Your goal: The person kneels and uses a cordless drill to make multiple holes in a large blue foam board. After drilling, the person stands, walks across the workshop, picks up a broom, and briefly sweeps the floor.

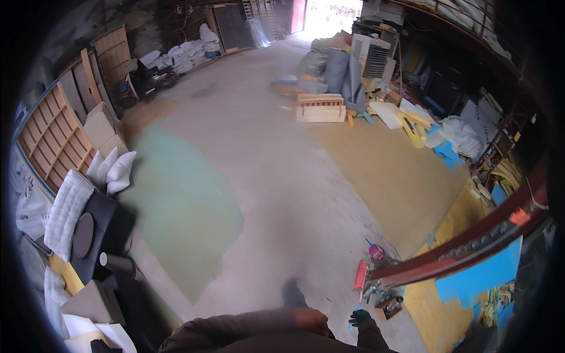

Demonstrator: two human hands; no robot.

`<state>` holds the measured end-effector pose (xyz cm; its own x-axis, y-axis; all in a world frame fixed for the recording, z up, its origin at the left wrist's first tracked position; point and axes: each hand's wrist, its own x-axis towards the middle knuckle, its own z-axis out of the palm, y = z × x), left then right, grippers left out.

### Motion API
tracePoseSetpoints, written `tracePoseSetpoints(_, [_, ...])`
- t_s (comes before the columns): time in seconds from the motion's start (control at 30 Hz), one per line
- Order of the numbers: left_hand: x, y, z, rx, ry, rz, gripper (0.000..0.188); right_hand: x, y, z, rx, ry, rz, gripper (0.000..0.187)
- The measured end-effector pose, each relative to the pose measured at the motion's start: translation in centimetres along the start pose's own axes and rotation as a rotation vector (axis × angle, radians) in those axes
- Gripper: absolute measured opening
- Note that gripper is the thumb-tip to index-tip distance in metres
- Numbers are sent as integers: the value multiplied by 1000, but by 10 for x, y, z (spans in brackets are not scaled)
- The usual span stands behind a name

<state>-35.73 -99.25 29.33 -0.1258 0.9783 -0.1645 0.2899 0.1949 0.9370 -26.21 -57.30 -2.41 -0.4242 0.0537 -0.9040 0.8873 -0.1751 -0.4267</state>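
Note:
My left arm reaches across the lower edge, and my left hand (311,320) sits close to my body. Its fingers look curled; blur hides whatever may be in them. To its right, my right hand (360,318) wears a dark glove and appears closed around a thin light-and-blue stick (352,326). The stick seems to lead up toward a long red piece (361,275) on the concrete floor, though how they join cannot be made out. Beside that hand stands a small open wooden box (389,307) with dark items in it. A pink-red container (376,253) is a little farther off.
A dark red beam (459,247) slants in on the right, above blue foam sheet (479,273) and scraps. Black upholstered furniture (109,235), white cushions (120,170) and a wooden frame (56,138) line the left. A pale wooden crate (321,109) and rolled grey material (335,69) stand ahead.

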Motion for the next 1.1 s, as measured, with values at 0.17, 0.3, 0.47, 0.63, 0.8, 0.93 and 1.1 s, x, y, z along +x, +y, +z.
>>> tracePoseSetpoints(0.17, [-56,-13,-158,-251,211,-125,45,108,-117,82,-90,-52,104,23])
tracePoseSetpoints(0.3, [-89,-25,-274,-329,349,-84,45,183,-274,195,-440,-294,-198,28])
tracePoseSetpoints(0.47, [-118,-75,-370,-351,433,-6,42,266,-533,350,-454,-415,-439,34])
tracePoseSetpoints(0.63, [-131,-150,-476,-325,444,-54,42,341,-721,467,-718,-291,-904,32])
tracePoseSetpoints(0.8, [-185,-210,-659,-452,433,68,43,402,-789,481,-830,-333,-886,32])
tracePoseSetpoints(0.93, [-228,-183,-812,-217,619,126,33,394,-763,442,-603,-222,-295,34])
tracePoseSetpoints(1.1, [-285,-125,-1022,35,730,523,21,374,-708,419,-75,-88,225,30])
